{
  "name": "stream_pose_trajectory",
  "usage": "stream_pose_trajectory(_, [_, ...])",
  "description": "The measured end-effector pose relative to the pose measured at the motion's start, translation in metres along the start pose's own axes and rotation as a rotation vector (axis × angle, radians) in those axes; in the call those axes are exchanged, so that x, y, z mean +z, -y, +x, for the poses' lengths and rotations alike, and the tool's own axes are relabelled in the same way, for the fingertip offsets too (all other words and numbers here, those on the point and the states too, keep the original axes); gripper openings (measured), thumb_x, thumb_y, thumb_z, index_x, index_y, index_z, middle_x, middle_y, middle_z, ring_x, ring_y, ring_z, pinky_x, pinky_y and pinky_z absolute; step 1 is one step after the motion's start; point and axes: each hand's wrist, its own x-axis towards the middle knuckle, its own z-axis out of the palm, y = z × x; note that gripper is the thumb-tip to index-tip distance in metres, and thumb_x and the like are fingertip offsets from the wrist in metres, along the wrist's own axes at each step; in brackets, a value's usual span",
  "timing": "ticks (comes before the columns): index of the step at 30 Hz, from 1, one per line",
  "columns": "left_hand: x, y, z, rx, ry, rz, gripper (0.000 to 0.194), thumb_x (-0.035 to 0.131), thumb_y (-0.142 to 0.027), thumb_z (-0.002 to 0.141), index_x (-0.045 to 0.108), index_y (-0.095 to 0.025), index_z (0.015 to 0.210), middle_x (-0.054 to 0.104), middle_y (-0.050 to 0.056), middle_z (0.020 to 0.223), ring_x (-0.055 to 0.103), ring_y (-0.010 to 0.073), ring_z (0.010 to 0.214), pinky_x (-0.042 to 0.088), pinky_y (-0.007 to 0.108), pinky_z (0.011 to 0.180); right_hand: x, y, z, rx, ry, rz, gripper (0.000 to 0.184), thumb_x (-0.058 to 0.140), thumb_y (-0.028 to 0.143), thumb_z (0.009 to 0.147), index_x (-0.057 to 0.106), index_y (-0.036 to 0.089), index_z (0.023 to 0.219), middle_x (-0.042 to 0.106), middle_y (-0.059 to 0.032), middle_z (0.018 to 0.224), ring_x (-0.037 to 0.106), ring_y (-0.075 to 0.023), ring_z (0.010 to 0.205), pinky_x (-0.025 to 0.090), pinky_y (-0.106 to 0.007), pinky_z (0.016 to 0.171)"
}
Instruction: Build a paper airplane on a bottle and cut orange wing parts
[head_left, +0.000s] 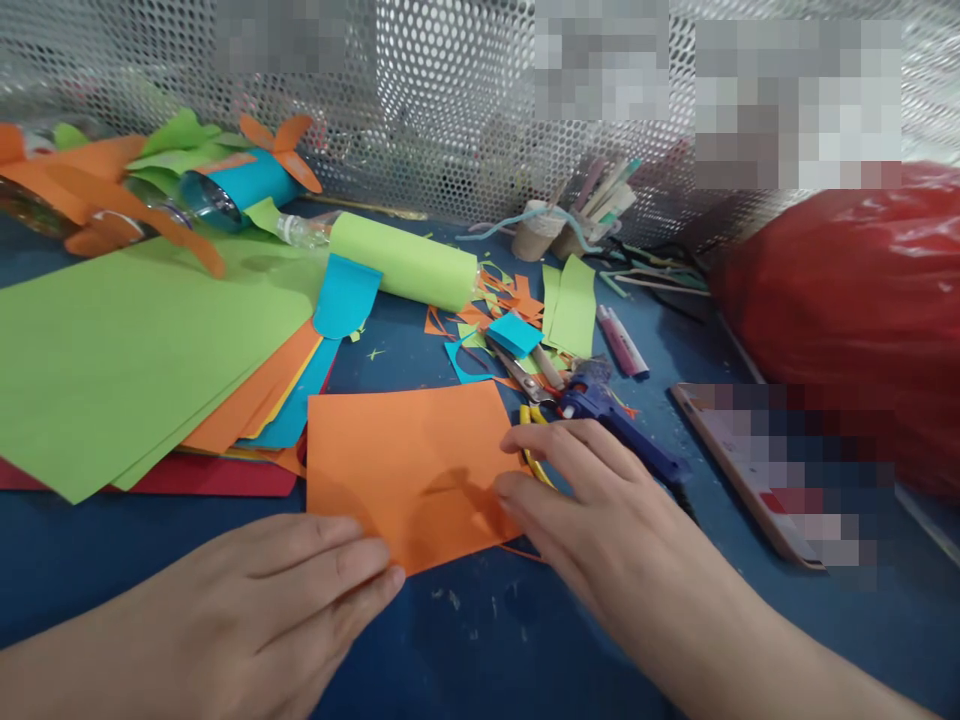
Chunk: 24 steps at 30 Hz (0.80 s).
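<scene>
A sheet of orange paper [412, 450] lies on the blue table in front of me. My left hand [277, 600] is at its lower left corner, fingers together and closed on the bottom edge. Over the right edge of the sheet is my right hand [592, 490], with thumb and index finger apart and touching or just above the paper; I cannot tell which. Just beyond that hand are yellow-handled scissors [525, 378] and a blue glue gun [622, 420]. A small folded blue paper [515, 334] lies over the scissors.
Stacked green sheets [150, 350] cover other coloured paper at left. A green-wrapped bottle [405, 260] and a blue-wrapped bottle [255, 185] lie behind. Paper scraps [525, 300], pink markers [622, 342], a phone [720, 460] and a red bag [847, 320] are towards the right.
</scene>
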Motion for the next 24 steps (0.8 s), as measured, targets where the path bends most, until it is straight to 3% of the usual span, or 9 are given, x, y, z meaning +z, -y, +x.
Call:
stream_pose_trajectory(3, [0.000,-0.003,0.006,0.014,-0.026,0.046,0.038,0.045,-0.017,0.094,0.060,-0.026,0.128,0.071,-0.005,0.122,0.062,0.0131,0.113,0.037,0.023,0.109,-0.002,0.013,-0.003,-0.172,-0.102,0.067,0.028,0.045,0.012,0.098,0.071,0.018,0.089,0.065,-0.0037,0.073,0.056,-0.0196,0.070,0.046,-0.034,0.064])
stream_pose_trajectory(5, [0.003,-0.004,0.008,-0.031,-0.078,0.030,0.034,0.046,-0.021,0.096,0.062,-0.025,0.125,0.073,-0.006,0.118,0.062,0.0123,0.111,0.033,0.022,0.112,0.001,0.023,-0.004,-0.315,-0.033,0.124,0.028,0.046,0.008,0.098,0.072,0.017,0.089,0.064,-0.0004,0.067,0.055,-0.0164,0.065,0.044,-0.032,0.062])
stream_pose_trajectory(7, [0.006,-0.004,0.008,-0.061,-0.116,-0.004,0.032,0.045,-0.023,0.097,0.063,-0.026,0.124,0.074,-0.007,0.115,0.063,0.0124,0.109,0.030,0.023,0.113,0.007,0.031,-0.004,-0.360,-0.090,0.141,0.032,0.045,0.005,0.098,0.071,0.015,0.082,0.060,0.0017,0.061,0.051,-0.0144,0.059,0.042,-0.033,0.060])
stream_pose_trajectory(13, [0.008,-0.003,0.006,-0.059,-0.123,-0.019,0.035,0.045,-0.022,0.097,0.060,-0.026,0.129,0.075,-0.006,0.111,0.063,0.0123,0.107,0.037,0.022,0.108,0.018,0.033,-0.006,-0.376,-0.079,0.103,0.034,0.045,0.005,0.097,0.068,0.016,0.075,0.061,0.0011,0.063,0.052,-0.0153,0.061,0.041,-0.033,0.063])
stream_pose_trajectory(21, [0.003,-0.003,0.009,-0.060,-0.113,-0.013,0.027,0.047,-0.028,0.099,0.065,-0.025,0.118,0.074,-0.008,0.114,0.061,0.0122,0.109,0.021,0.024,0.117,0.017,0.031,-0.008,-0.303,-0.103,0.062,0.029,0.047,0.003,0.090,0.071,0.015,0.080,0.062,-0.0014,0.062,0.052,-0.0185,0.058,0.040,-0.035,0.055])
stream_pose_trajectory(24, [0.001,-0.001,0.010,0.013,-0.049,0.037,0.028,0.049,-0.029,0.098,0.065,-0.024,0.119,0.073,-0.007,0.116,0.060,0.0134,0.110,0.025,0.024,0.115,0.017,0.030,-0.008,-0.285,-0.101,0.040,0.027,0.049,0.004,0.088,0.070,0.016,0.075,0.060,-0.0016,0.058,0.051,-0.0190,0.056,0.040,-0.035,0.054])
